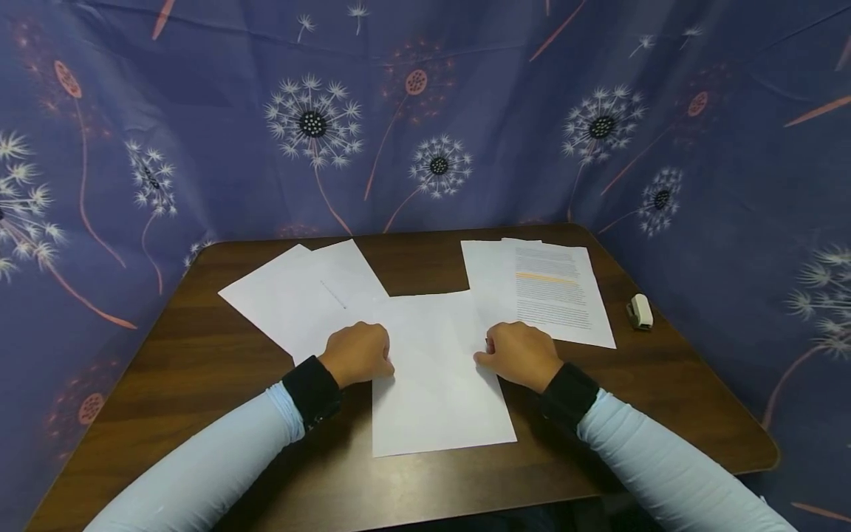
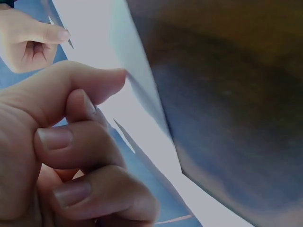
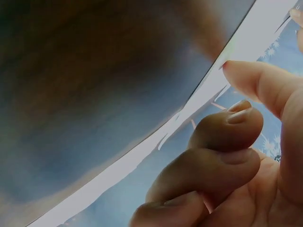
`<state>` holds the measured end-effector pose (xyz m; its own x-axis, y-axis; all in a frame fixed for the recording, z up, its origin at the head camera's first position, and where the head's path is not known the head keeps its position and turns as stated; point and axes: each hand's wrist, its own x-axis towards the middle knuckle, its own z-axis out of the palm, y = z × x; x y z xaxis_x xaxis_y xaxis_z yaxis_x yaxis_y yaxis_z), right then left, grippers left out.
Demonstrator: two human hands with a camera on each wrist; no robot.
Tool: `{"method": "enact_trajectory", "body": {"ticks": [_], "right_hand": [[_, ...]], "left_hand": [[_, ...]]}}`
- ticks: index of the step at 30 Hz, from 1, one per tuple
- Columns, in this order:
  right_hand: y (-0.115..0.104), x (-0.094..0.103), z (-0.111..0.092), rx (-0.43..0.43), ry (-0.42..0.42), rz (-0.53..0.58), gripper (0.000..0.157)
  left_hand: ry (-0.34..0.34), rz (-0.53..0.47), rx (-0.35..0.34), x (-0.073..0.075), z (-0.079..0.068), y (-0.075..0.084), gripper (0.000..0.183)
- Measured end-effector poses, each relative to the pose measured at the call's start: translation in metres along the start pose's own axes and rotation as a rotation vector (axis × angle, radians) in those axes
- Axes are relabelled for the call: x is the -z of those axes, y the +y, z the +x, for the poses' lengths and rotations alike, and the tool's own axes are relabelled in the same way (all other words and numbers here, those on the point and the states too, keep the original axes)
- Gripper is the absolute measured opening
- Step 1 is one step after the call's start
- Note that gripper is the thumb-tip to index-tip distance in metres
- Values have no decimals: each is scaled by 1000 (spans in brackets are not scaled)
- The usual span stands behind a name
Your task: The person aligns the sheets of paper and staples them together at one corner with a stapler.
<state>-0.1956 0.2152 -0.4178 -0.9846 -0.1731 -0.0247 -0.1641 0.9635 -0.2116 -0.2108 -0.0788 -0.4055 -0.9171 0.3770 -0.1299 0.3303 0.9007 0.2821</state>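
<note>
A blank white sheet [image 1: 435, 414] lies on the brown table between both hands. My left hand [image 1: 357, 353] is at its left edge, fingers curled and thumb tip at the paper. In the left wrist view the left thumb [image 2: 102, 80] overlaps the white sheet [image 2: 97, 23], apart from the curled fingertips. The right hand [image 1: 521, 355] mirrors this at the right edge. The right wrist view has the right thumb [image 3: 251, 75] touching the paper's edge, with a gap between it and the curled index finger. Neither hand visibly pinches the sheet.
Two overlapping white sheets [image 1: 292, 295] lie at the back left, one with a thin dark line. At the back right are more papers, including a printed page [image 1: 552, 295] with an orange-highlighted line. A small white stapler-like item [image 1: 640, 312] sits near the table's right edge.
</note>
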Motion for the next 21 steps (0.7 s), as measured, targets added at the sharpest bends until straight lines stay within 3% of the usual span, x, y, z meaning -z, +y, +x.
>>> {"method": "enact_trajectory", "body": {"ticks": [10, 15, 21], "right_hand": [[-2, -5, 4, 17, 44, -43, 24], [-4, 0, 3, 36, 96, -16, 25], [12, 20, 3, 8, 168, 51, 18]], "left_hand": [[-41, 183, -50, 9, 16, 18, 22], [23, 121, -72, 18, 31, 32, 21], [125, 46, -135, 19, 59, 63, 33]]}}
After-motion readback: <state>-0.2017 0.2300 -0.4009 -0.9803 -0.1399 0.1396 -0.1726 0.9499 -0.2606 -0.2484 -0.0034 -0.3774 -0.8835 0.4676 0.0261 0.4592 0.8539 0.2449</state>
